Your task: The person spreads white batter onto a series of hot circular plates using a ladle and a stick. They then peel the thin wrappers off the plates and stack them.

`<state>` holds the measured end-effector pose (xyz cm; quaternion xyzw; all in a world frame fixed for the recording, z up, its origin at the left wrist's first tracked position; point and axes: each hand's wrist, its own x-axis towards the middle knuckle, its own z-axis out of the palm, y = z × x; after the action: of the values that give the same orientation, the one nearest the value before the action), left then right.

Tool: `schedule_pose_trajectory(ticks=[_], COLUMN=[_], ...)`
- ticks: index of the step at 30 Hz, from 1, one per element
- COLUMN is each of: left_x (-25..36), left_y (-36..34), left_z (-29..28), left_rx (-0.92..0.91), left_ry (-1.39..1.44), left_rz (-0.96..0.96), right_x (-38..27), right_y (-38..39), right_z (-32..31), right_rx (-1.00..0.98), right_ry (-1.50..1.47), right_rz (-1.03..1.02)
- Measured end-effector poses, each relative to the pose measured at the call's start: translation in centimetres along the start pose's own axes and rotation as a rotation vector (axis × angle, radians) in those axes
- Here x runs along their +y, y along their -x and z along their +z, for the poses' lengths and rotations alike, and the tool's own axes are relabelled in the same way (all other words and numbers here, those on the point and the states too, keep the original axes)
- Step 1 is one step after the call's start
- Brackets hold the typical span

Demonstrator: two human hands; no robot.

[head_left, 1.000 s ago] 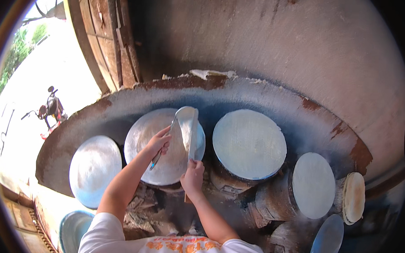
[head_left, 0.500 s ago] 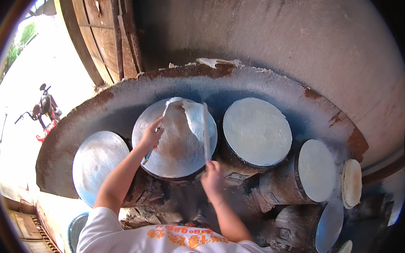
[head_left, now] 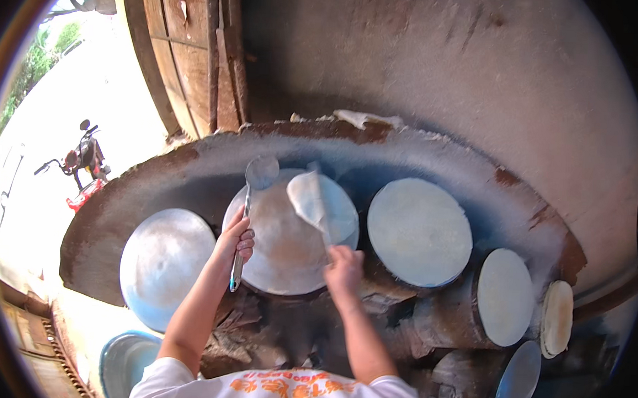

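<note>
My left hand (head_left: 237, 242) is closed around the handle of a metal ladle (head_left: 262, 172), whose round bowl hangs over the far left rim of a round griddle (head_left: 270, 250). In my right hand (head_left: 344, 270) is a long flat scraper (head_left: 320, 212), blurred by motion, lying across the griddle's right side. White batter (head_left: 303, 197) spreads as a wet patch under and beside the scraper. The griddle's left and middle show bare, browned metal.
A bare griddle (head_left: 165, 267) stands to the left. Griddles to the right carry pale round sheets (head_left: 421, 232) (head_left: 505, 298). Stacked flatbreads (head_left: 557, 320) lie at the far right. A basin (head_left: 121, 365) sits lower left. A curved sooty ledge (head_left: 170, 182) runs behind.
The ladle has turned so its bowl shows, left of the batter. The scraper tilts further left at its tip, and the batter patch has widened toward the right rim. The view has shifted slightly.
</note>
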<state>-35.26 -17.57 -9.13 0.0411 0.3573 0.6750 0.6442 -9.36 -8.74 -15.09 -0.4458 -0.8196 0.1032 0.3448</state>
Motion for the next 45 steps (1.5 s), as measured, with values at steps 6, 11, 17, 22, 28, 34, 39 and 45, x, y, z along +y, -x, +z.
schedule_pose_trajectory(ticks=[6, 11, 17, 22, 28, 34, 39, 45], left_x=[-0.4, -1.0, -3.5, -6.7, -9.3, -10.1, -10.4, -9.8], left_y=[6.2, 9.0, 9.3, 9.5, 9.9, 11.2, 10.0, 10.9], left_z=[1.1, 0.9, 3.5, 5.5, 8.1, 8.6, 9.7, 10.0], left_rx=[0.07, 0.198, 0.278, 0.4, 0.508, 0.601, 0.604, 0.69], left_ry=[-0.145, -0.186, -0.186, -0.154, -0.164, -0.149, -0.169, -0.19], left_rz=[0.265, 0.317, 0.403, 0.473, 0.535, 0.553, 0.608, 0.631], right_x=[-0.6, -1.4, 4.9, 2.6, 2.4, 4.9, 9.6, 5.1], right_y=[-0.4, -2.4, -4.2, -7.4, -7.5, -10.6, -14.4, -9.5], right_z=[3.4, 0.9, 1.1, 4.5, 4.8, 0.6, 5.1, 4.3], right_rx=[-0.057, -0.092, -0.14, -0.345, -0.392, -0.497, -0.351, -0.611], right_ry=[-0.105, -0.154, 0.015, -0.092, -0.306, -0.459, -0.297, -0.485], right_rz=[0.003, -0.167, -0.135, -0.26, -0.427, -0.586, -0.515, -0.632])
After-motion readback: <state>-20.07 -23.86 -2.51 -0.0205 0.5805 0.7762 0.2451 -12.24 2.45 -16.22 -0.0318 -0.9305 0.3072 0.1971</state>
